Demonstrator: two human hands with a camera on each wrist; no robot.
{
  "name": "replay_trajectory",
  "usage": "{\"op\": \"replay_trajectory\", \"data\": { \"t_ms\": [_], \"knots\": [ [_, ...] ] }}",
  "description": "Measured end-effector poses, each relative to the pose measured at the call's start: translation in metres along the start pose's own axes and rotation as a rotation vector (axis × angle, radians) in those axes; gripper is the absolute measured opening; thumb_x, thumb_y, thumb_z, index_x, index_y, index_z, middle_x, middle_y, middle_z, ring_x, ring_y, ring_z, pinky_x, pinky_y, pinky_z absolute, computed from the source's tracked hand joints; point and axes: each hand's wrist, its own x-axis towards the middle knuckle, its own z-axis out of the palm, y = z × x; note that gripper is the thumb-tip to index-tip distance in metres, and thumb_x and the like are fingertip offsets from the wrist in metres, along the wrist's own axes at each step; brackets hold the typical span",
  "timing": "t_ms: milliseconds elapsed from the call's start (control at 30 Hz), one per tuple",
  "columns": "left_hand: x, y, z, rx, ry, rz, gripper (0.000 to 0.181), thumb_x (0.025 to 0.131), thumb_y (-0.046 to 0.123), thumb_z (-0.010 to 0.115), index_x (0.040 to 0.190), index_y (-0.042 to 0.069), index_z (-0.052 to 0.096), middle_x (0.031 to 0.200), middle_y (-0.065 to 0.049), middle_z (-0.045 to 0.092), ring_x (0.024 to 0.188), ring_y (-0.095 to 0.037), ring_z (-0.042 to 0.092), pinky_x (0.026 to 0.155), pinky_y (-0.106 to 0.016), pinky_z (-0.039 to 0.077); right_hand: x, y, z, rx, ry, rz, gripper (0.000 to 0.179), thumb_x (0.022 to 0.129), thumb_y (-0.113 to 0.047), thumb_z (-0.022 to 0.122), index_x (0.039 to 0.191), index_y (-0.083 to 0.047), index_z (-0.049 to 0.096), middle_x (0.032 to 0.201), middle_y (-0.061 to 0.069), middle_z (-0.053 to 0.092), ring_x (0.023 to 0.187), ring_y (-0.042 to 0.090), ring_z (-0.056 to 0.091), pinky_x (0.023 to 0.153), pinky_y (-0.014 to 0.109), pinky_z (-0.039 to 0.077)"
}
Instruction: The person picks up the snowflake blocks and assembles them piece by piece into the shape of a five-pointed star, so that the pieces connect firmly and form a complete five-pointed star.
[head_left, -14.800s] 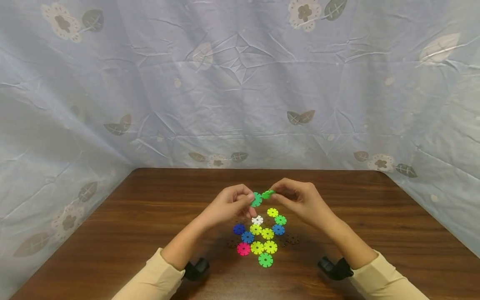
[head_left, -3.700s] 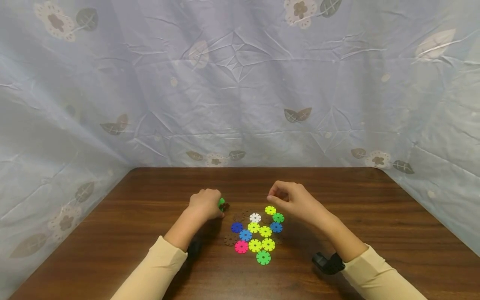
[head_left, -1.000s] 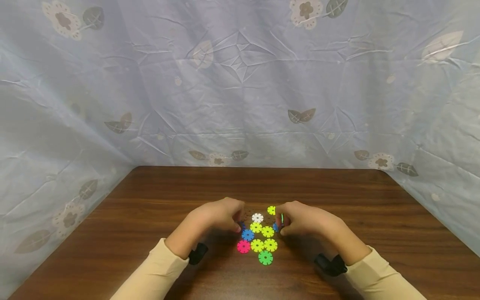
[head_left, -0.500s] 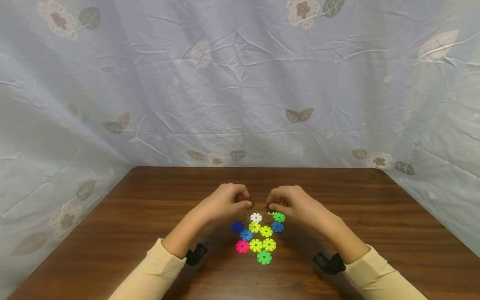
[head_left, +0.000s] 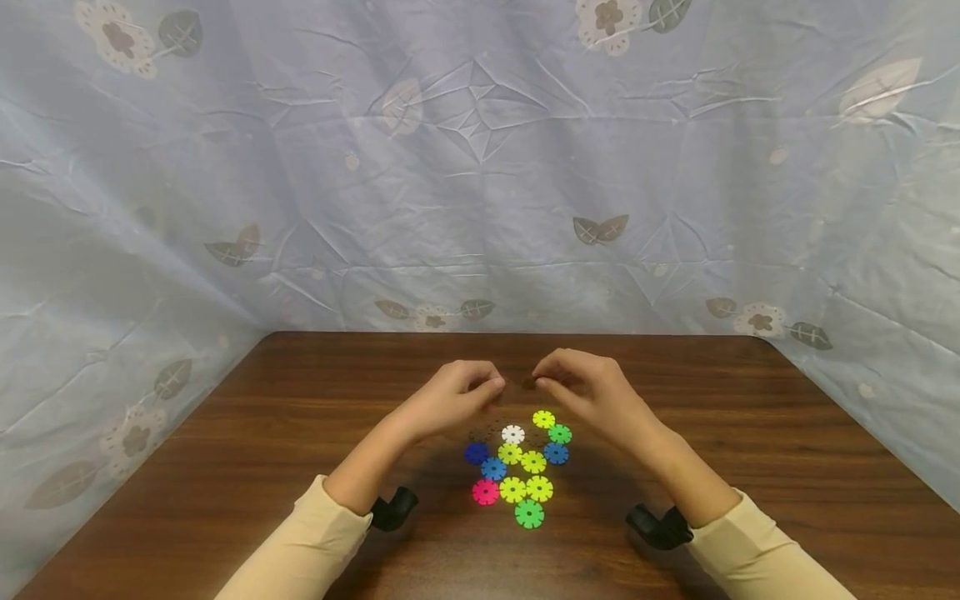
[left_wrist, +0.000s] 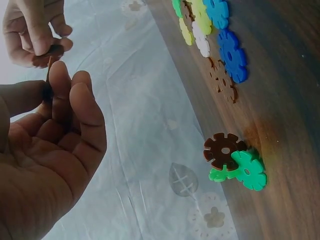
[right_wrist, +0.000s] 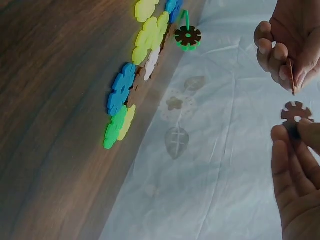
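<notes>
Two cream sleeves (head_left: 307,533) enter from the near side, one to each side of the white disc (head_left: 513,434), and both forearms slant inward and away from the body. A black wrist mount (head_left: 393,508) sits at each cuff, well to the near side of that disc. Between them, lying flat nearer than the white disc, come a green disc (head_left: 529,514), then a pink disc (head_left: 486,492) beside two yellow discs (head_left: 526,488). Up past the white disc, raised off the table (head_left: 225,467), the hands face each other. The left hand (head_left: 457,396), left of it, pinches a brown disc (right_wrist: 292,79) between thumb and forefinger, the rest of its fingers bent in. The right hand (head_left: 592,392), right of it, pinches a second brown disc (right_wrist: 292,111) between thumb and fingertips; a narrow gap parts the two. A joined brown-and-green piece (left_wrist: 227,155) lies well apart from the white disc, past a loose brown disc (left_wrist: 230,92). Wood stretches widely left and right of the white disc and runs on behind it to the far edge, where a patterned cloth (head_left: 480,208) hangs.
</notes>
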Motion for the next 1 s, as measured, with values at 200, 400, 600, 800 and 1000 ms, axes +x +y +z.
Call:
{"op": "replay_trajectory", "data": {
  "t_ms": [200,400,600,800,1000],
  "knots": [
    [-0.0012,0.0034,0.0001,-0.063,0.019,-0.004,0.028,0.112,0.018,0.050,0.094,0.003,0.065,0.084,-0.011,0.065,0.079,-0.022,0.061,0.075,-0.028,0.051,0.0011,-0.0019,0.0009,0.015,0.046,-0.023,0.009,0.095,0.002,0.072,0.103,-0.003,0.074,0.099,0.009,0.078,0.090,0.018,0.076,0.079,0.034,0.065],
    [-0.0015,0.0071,0.0009,-0.117,0.015,-0.032,0.029,0.112,0.019,0.049,0.101,-0.001,0.067,0.086,-0.008,0.066,0.077,-0.014,0.060,0.073,-0.030,0.052,0.0016,-0.0033,0.0020,0.045,0.056,-0.023,0.011,0.095,0.003,0.073,0.102,-0.005,0.074,0.098,0.007,0.078,0.090,0.019,0.076,0.079,0.033,0.065],
    [-0.0016,0.0100,0.0016,-0.184,0.000,-0.054,0.030,0.113,0.018,0.047,0.103,-0.004,0.065,0.081,-0.003,0.061,0.066,-0.018,0.052,0.060,-0.030,0.047,0.0017,-0.0033,0.0033,0.075,0.048,-0.029,0.012,0.095,0.003,0.073,0.102,-0.005,0.074,0.097,0.006,0.077,0.087,0.019,0.075,0.076,0.032,0.065],
    [-0.0018,0.0086,0.0008,-0.230,-0.023,-0.055,0.033,0.113,0.019,0.046,0.106,-0.007,0.063,0.080,-0.003,0.059,0.063,-0.014,0.046,0.055,-0.024,0.040,0.0019,-0.0020,0.0048,0.092,0.052,-0.052,0.013,0.093,0.005,0.073,0.101,-0.005,0.074,0.096,0.006,0.077,0.089,0.008,0.072,0.075,0.032,0.065],
    [-0.0015,0.0098,-0.0006,-0.311,-0.061,-0.081,0.029,0.114,0.021,0.044,0.104,-0.001,0.062,0.069,0.000,0.057,0.054,-0.011,0.038,0.050,-0.022,0.033,0.0021,-0.0009,0.0055,0.101,0.085,-0.108,0.021,0.088,0.014,0.073,0.100,-0.003,0.074,0.094,0.009,0.077,0.088,0.007,0.073,0.077,0.028,0.064]
  ]
}}
